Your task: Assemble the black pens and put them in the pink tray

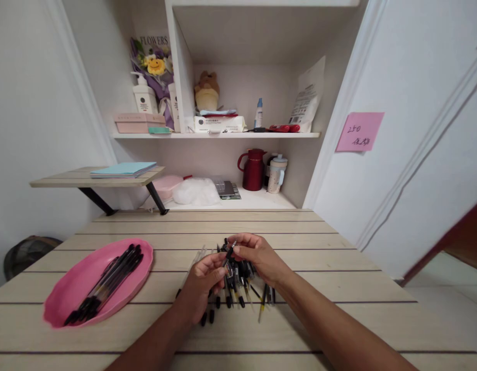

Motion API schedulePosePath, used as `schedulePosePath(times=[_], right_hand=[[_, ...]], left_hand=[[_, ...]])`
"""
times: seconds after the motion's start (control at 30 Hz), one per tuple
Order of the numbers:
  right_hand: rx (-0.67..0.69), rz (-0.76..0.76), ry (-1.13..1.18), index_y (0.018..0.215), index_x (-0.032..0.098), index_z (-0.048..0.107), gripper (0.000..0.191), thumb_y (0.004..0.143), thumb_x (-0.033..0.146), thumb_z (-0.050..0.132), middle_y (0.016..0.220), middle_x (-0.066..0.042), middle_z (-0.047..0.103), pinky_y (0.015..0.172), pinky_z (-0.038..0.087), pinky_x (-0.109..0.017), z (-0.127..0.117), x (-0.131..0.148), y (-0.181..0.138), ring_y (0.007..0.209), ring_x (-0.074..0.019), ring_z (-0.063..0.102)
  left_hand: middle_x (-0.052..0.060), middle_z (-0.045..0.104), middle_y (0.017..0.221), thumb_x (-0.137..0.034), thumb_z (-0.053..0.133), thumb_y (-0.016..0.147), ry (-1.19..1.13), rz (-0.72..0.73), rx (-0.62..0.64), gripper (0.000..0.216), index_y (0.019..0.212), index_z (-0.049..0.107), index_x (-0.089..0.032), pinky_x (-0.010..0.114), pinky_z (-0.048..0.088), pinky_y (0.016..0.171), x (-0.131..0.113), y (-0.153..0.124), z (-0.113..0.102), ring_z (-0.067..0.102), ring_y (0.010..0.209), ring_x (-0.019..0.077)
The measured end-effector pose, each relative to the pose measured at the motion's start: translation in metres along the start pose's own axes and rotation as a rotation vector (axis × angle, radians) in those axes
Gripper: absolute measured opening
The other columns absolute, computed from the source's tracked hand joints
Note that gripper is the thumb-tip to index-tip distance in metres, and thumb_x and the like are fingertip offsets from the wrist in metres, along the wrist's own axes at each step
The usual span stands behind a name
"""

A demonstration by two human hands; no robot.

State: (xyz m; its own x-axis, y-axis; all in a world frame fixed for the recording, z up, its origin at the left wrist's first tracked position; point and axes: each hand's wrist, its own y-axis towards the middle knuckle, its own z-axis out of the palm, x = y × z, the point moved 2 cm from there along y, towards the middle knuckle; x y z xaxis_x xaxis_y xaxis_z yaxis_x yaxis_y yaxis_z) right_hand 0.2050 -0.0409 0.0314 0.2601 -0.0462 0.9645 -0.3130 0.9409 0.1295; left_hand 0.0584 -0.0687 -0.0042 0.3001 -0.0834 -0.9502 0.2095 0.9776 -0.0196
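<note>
Over the middle of the table (350, 257), just above a heap (238, 288) of black and clear pen parts, a small pen piece (230, 252) was held up between two hands. The left hand (209, 275) had its fingertips closed on the lower end; the right hand (257, 252) pinched the upper one. From where I stood, the step looked like close two-handed work on that single piece — joining or parting, I couldn't tell, since fingers hid much of it. The next move, I judged, called for both pinches staying in line and a light touch.

Its long axis ran aslant, from the left fingertips up and away toward the right, with the silvery end pointing away from the person. Off to the left, a pink tray (74, 281) held a bundle of pens (111, 283) — roughly parallel, slanting much the same way.
</note>
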Motion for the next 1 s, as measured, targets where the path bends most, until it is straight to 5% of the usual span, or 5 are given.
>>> schedulePosePath(times=[0.2, 0.37, 0.7, 1.0], right_hand=[[-0.091, -0.007, -0.041, 0.063, 0.015, 0.058, 0.022, 0.054, 0.03, 0.072, 0.058, 0.002, 0.055, 0.053, 0.037, -0.022, -0.001, -0.005, 0.002, 0.052, -0.0079, 0.045], [-0.042, 0.014, -0.008, 0.077, 0.015, 0.062, 0.024, 0.059, 0.03, 0.069, 0.063, 0.001, 0.057, 0.055, 0.037, -0.022, -0.002, -0.004, 0.002, 0.056, -0.0082, 0.049], [-0.062, -0.016, -0.099, 0.068, 0.015, 0.057, 0.024, 0.059, 0.034, 0.068, 0.056, 0.003, 0.055, 0.052, 0.036, -0.021, -0.007, -0.009, 0.006, 0.052, -0.0076, 0.047], [-0.197, -0.011, -0.665, 0.063, 0.016, 0.054, 0.014, 0.067, 0.03, 0.055, 0.058, 0.002, 0.055, 0.049, 0.038, -0.022, -0.056, 0.011, 0.019, 0.049, -0.0098, 0.052]], left_hand=[[0.0, 0.058, 0.069, -0.023, 0.066, 0.063, 0.011, -0.001, -0.001, 0.032, 0.093, 0.061, -0.016, 0.017, 0.029, 0.041, 0.003, 0.001, -0.003, 0.044, 0.047, 0.0054], [0.0, 0.057, 0.07, -0.023, 0.064, 0.065, 0.019, -0.008, 0.018, 0.031, 0.096, 0.059, -0.017, 0.017, 0.029, 0.041, 0.003, 0.002, -0.004, 0.044, 0.048, 0.0052], [0.001, 0.057, 0.074, -0.023, 0.064, 0.065, 0.053, 0.01, 0.008, 0.033, 0.097, 0.06, -0.016, 0.017, 0.028, 0.04, 0.001, 0.002, -0.005, 0.044, 0.047, 0.0041], [0.0, 0.058, 0.066, -0.024, 0.063, 0.065, -0.102, -0.064, -0.026, 0.032, 0.096, 0.057, -0.016, 0.017, 0.028, 0.039, 0.0, 0.006, -0.011, 0.045, 0.044, 0.0059]])
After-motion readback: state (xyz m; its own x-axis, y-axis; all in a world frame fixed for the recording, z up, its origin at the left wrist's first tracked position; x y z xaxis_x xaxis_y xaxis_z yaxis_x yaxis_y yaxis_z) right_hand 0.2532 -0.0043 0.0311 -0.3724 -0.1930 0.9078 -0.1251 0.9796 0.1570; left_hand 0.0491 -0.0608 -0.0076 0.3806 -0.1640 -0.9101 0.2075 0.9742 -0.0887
